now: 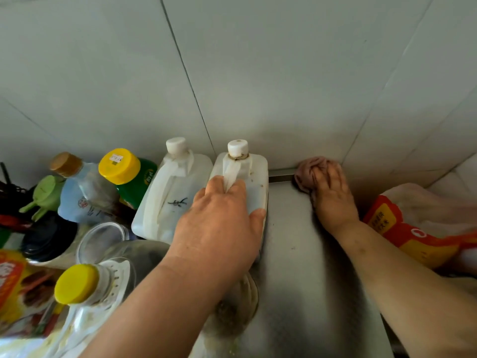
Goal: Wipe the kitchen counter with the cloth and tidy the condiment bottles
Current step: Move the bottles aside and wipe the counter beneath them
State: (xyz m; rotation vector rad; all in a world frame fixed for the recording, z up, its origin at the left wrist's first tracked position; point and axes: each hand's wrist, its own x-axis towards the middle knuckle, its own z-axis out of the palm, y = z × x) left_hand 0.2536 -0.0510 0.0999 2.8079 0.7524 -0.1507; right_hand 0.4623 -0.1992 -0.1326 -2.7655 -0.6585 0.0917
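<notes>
Pink and wadded into a soft ball, the cloth point(309, 167) sits at the back of the table point(296, 254), right where the steel meets the tiled wall point(258, 73). The right hand point(333, 200) lies over it, fingers curved around the wad and pressing it down. It should squash and drag easily, so a flat palm would likely cover more surface.

The left hand point(219, 223) grips the white jug point(254, 171) by its moulded handle, thumb against the side. This jug stands touching a second white jug point(170, 192) at the wall. Its plastic looks greasy and it is probably heavy if full, so the handle is the safest hold.

Brushed steel shows smears, and a dirty ring point(245, 301) sits near the front. More bottles crowd the left, including a green bottle point(136, 182) with a yellow cap. An orange bag point(402, 228) lies at the right.
</notes>
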